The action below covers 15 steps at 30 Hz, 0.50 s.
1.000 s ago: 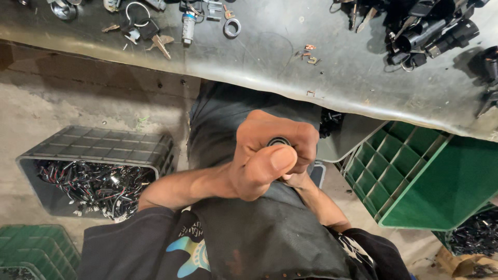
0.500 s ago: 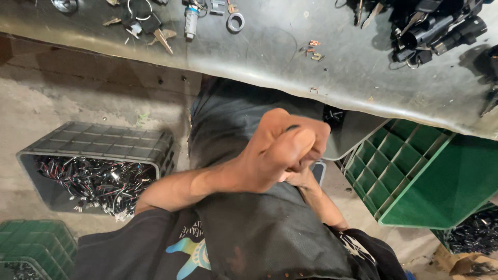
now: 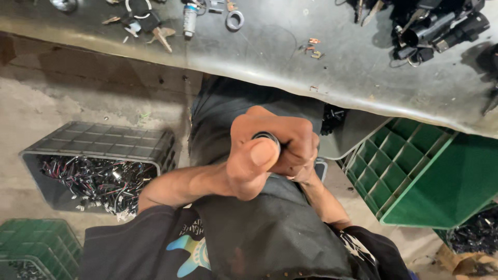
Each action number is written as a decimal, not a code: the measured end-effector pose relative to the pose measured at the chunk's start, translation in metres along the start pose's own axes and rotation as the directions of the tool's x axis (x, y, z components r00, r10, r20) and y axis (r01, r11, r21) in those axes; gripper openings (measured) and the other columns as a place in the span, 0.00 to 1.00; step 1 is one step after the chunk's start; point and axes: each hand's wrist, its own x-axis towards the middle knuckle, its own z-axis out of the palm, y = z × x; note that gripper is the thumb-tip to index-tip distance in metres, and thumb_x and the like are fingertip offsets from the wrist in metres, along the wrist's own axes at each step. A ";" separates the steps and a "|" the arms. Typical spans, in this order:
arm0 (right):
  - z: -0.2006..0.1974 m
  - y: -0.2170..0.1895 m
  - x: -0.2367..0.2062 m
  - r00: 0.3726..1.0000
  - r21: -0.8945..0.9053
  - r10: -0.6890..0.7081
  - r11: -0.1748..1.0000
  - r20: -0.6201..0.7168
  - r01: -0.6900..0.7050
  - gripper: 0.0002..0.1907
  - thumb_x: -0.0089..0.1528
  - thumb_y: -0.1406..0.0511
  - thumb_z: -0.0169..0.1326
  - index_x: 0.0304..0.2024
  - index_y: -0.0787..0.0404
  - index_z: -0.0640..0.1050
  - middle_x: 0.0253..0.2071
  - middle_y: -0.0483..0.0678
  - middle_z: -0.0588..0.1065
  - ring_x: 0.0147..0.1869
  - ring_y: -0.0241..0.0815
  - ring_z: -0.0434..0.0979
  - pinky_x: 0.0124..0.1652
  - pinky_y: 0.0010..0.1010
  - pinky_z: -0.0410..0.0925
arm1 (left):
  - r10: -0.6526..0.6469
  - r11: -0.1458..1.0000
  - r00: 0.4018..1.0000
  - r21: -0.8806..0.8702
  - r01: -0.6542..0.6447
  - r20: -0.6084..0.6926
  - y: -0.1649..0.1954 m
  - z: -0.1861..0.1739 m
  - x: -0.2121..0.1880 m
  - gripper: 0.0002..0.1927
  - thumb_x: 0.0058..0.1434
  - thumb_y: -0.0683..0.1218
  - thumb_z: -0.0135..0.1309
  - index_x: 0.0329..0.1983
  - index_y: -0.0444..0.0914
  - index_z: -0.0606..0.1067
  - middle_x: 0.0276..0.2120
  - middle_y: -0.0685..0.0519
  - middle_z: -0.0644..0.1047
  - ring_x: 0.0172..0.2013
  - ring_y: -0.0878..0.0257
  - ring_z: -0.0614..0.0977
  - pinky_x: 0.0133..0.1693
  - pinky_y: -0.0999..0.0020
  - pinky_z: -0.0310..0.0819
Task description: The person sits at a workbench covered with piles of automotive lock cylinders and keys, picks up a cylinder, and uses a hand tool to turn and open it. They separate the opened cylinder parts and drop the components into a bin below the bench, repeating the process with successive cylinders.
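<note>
small dark ring-shaped part | pinched above lap, below workbench front edge | left hand and right hand pressed together, both clamped on it | likely rigid, light, slippery; best gripped by rim | grey crate of wires left

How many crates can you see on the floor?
3 for sure: a grey crate of wires at left, a green crate in the bottom-left corner, and a big green crate tipped at right. More may hide under the workbench.
</note>
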 end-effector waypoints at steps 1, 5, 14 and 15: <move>-0.001 0.001 -0.001 1.000 -0.026 -0.011 1.000 0.002 0.011 0.25 0.51 0.51 0.69 0.44 0.54 0.76 0.46 0.41 0.74 0.55 0.34 0.74 0.52 0.32 0.66 | 0.007 1.000 1.000 -0.009 -0.007 -0.009 -0.005 0.000 0.000 0.35 0.74 0.65 0.46 0.23 0.33 0.60 0.16 0.56 0.58 0.17 0.67 0.59 0.21 0.71 0.53; -0.004 0.003 -0.004 0.999 -0.096 -0.037 0.995 -0.004 0.036 0.29 0.50 0.47 0.69 0.46 0.56 0.78 0.49 0.43 0.76 0.59 0.38 0.76 0.56 0.36 0.68 | 0.009 1.000 1.000 0.002 -0.009 -0.010 -0.016 -0.004 -0.002 0.35 0.75 0.64 0.45 0.22 0.33 0.59 0.17 0.56 0.58 0.17 0.69 0.59 0.22 0.72 0.51; 0.008 0.004 -0.007 0.965 0.430 0.257 0.868 0.041 -0.249 0.47 0.48 0.46 0.76 0.63 0.49 0.68 0.60 0.42 0.71 0.66 0.40 0.71 0.60 0.39 0.68 | -0.206 0.933 0.977 0.291 0.212 -0.052 0.000 -0.009 0.012 0.30 0.77 0.61 0.41 0.25 0.34 0.64 0.20 0.55 0.62 0.18 0.69 0.62 0.21 0.74 0.53; 0.007 0.005 -0.006 0.978 0.351 0.200 0.913 0.060 -0.209 0.43 0.48 0.46 0.74 0.59 0.52 0.71 0.56 0.43 0.73 0.62 0.40 0.74 0.57 0.38 0.69 | -0.211 0.934 0.973 0.275 0.228 -0.088 0.003 -0.009 0.018 0.30 0.77 0.62 0.42 0.26 0.35 0.65 0.21 0.55 0.62 0.18 0.68 0.62 0.21 0.74 0.53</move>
